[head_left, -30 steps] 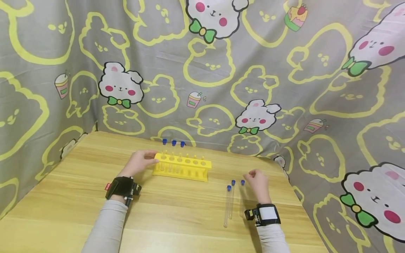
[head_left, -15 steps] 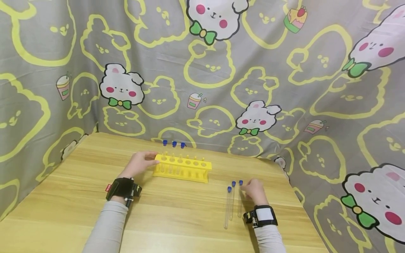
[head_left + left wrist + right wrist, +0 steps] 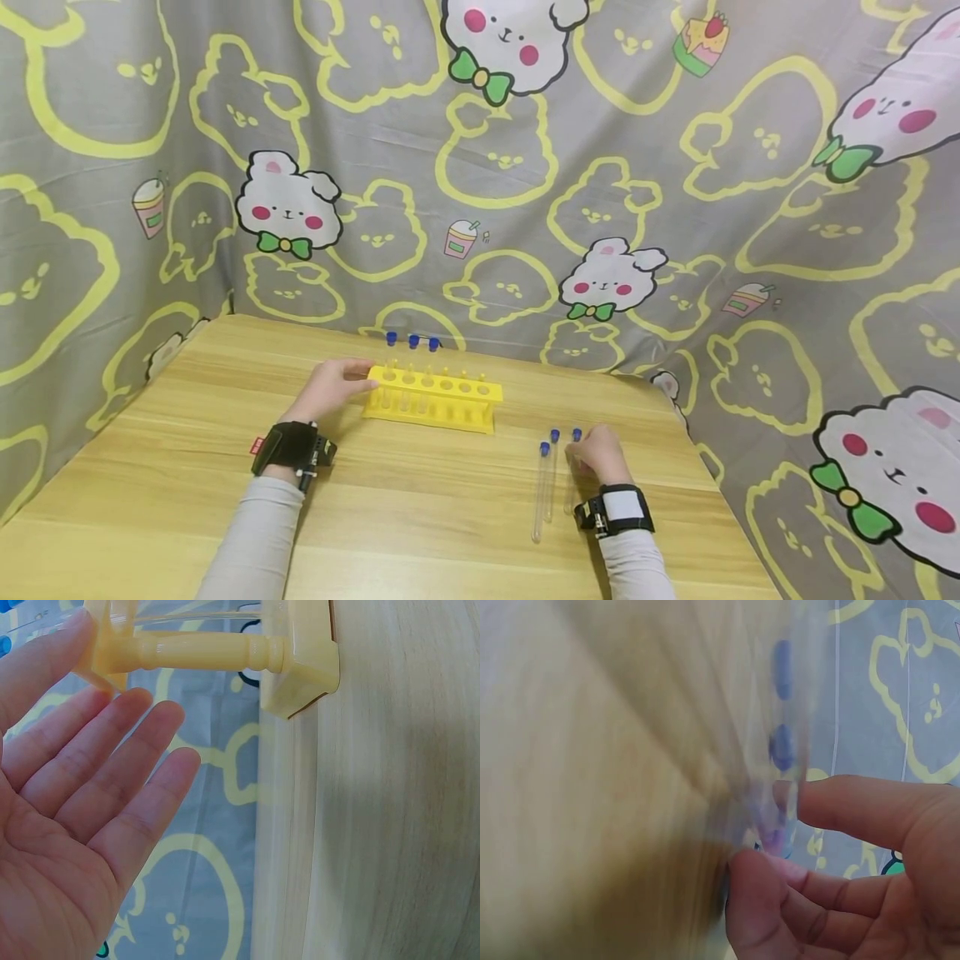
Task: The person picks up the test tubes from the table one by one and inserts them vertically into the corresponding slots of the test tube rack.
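Observation:
My left hand [image 3: 330, 390] pinches the left end of a yellow test tube rack [image 3: 491, 390], thumb in front and fingers behind. In the left wrist view the remaining fingers [image 3: 161, 784] extend away from the rack. Clear tubes [image 3: 403, 402] stand in the rack's left holes; the right holes hold none. On the right, my right hand [image 3: 602, 450] pinches a clear test tube [image 3: 568, 493] below its blue cap [image 3: 577, 434]. Two more blue-capped test tubes [image 3: 538, 500] lie side by side just left of it. Motion blurs the tubes in the right wrist view.
Three blue caps [image 3: 413, 342] show behind the rack, near the back edge of the wooden table [image 3: 420, 525]. A patterned grey cloth [image 3: 510, 225] hangs behind the table and along both sides. Each wrist wears a black camera strap [image 3: 288, 450].
My right hand has come down and slightly left onto the rightmost tube. That tube's capped end swung left, then back right. My left hand stays at the rack.

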A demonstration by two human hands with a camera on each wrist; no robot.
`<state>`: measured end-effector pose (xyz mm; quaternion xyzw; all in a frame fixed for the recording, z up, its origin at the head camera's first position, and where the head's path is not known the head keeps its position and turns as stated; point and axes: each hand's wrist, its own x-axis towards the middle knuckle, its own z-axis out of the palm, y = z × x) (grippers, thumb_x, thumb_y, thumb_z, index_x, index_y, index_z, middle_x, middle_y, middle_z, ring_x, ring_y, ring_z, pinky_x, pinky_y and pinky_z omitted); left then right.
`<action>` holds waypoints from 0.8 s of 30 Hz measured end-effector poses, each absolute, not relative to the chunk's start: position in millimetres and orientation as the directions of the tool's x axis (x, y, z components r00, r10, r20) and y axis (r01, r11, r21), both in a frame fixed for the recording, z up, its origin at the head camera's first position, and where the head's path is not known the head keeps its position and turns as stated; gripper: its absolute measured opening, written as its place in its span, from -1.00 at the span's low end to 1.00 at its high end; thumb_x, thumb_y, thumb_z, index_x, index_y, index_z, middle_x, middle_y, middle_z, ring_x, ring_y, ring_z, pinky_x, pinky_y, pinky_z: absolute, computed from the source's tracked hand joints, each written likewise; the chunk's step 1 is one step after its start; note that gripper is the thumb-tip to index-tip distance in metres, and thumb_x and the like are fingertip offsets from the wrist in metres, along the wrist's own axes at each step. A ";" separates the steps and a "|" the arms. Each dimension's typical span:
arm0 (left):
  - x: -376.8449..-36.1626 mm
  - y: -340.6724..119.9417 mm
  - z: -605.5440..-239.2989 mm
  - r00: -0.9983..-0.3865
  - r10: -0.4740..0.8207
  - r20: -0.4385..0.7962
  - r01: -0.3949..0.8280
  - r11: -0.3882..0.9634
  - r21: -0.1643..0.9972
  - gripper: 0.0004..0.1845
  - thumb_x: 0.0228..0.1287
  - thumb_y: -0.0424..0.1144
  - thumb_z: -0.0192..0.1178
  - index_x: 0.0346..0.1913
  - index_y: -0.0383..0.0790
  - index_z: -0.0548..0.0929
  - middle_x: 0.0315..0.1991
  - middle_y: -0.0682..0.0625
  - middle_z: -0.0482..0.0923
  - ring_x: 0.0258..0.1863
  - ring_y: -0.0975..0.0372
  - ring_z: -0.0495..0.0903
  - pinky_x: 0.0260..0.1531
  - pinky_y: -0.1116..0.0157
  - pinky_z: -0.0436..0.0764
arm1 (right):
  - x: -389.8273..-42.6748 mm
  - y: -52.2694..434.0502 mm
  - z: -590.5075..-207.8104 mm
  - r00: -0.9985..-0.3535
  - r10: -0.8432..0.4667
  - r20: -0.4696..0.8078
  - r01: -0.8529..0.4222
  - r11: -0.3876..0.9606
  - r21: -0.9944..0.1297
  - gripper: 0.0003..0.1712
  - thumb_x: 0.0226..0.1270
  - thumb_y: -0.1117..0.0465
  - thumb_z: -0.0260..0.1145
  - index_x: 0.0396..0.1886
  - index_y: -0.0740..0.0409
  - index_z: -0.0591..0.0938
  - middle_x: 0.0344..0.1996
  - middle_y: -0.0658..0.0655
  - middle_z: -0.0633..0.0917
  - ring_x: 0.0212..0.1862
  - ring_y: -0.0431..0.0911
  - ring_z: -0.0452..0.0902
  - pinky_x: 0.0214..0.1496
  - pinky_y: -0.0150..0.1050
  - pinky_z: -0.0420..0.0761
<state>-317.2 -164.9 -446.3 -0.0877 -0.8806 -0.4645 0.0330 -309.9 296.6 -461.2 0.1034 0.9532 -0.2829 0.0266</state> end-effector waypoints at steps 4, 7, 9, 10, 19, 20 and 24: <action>-317.6 -165.2 -447.0 -0.983 0.124 0.138 0.183 0.551 0.814 -0.45 0.28 -0.12 0.28 0.26 -0.31 0.51 0.18 -0.27 0.57 0.15 -0.10 0.58 0.21 -0.06 0.52 | -310.3 296.8 -462.5 -0.976 0.188 -0.106 0.215 0.811 -0.545 -0.57 0.10 0.26 0.40 -0.83 0.09 0.39 -0.83 0.04 0.54 -0.72 -0.18 0.45 -0.67 -0.39 0.40; -318.3 -165.6 -447.8 -0.983 0.124 0.135 0.182 0.554 0.813 -0.45 0.28 -0.11 0.28 0.26 -0.30 0.51 0.19 -0.26 0.57 0.15 -0.10 0.58 0.21 -0.06 0.52 | -309.8 297.6 -463.4 -0.976 0.185 -0.111 0.215 0.795 -0.566 -0.54 0.10 0.28 0.38 -0.85 0.08 0.35 -0.83 0.02 0.54 -0.71 -0.18 0.46 -0.66 -0.38 0.43; -318.8 -165.8 -448.4 -0.983 0.123 0.133 0.179 0.553 0.814 -0.45 0.28 -0.11 0.28 0.26 -0.30 0.51 0.18 -0.26 0.57 0.15 -0.10 0.58 0.21 -0.05 0.52 | -308.9 298.5 -463.8 -0.976 0.181 -0.118 0.216 0.781 -0.586 -0.53 0.10 0.29 0.36 -0.86 0.06 0.33 -0.85 0.00 0.51 -0.72 -0.18 0.45 -0.66 -0.38 0.43; -319.0 -165.9 -448.7 -0.984 0.123 0.132 0.178 0.553 0.814 -0.45 0.28 -0.11 0.28 0.26 -0.29 0.51 0.19 -0.26 0.57 0.15 -0.10 0.58 0.21 -0.05 0.52 | -308.4 298.9 -463.6 -0.975 0.182 -0.128 0.222 0.766 -0.603 -0.53 0.10 0.30 0.34 -0.86 0.06 0.33 -0.86 -0.02 0.48 -0.72 -0.18 0.43 -0.66 -0.37 0.43; -321.0 -166.0 -450.3 -0.985 0.121 0.125 0.171 0.553 0.815 -0.44 0.27 -0.10 0.29 0.27 -0.29 0.50 0.20 -0.27 0.56 0.16 -0.10 0.57 0.23 -0.05 0.51 | -302.9 307.3 -455.7 -0.977 0.168 -0.128 0.209 0.691 -0.692 -0.79 0.29 0.23 0.21 -0.46 0.31 0.55 -0.61 0.10 0.58 -0.53 -0.10 0.54 -0.46 -0.26 0.65; -321.3 -166.0 -450.1 -0.985 0.120 0.124 0.170 0.553 0.816 -0.44 0.27 -0.10 0.29 0.27 -0.29 0.50 0.20 -0.27 0.56 0.16 -0.10 0.57 0.23 -0.05 0.51 | -302.9 307.8 -453.5 -0.979 0.168 -0.113 0.198 0.690 -0.696 -0.79 0.30 0.23 0.21 -0.41 0.33 0.55 -0.59 0.11 0.58 -0.53 -0.09 0.55 -0.46 -0.25 0.66; -321.3 -166.3 -448.7 -0.985 0.122 0.123 0.171 0.556 0.813 -0.44 0.27 -0.10 0.29 0.27 -0.29 0.50 0.19 -0.27 0.56 0.16 -0.10 0.57 0.23 -0.06 0.51 | -303.5 307.1 -442.5 -0.983 0.173 -0.059 0.166 0.705 -0.689 -0.77 0.31 0.22 0.21 -0.34 0.36 0.53 -0.52 0.16 0.60 -0.51 -0.10 0.58 -0.44 -0.26 0.66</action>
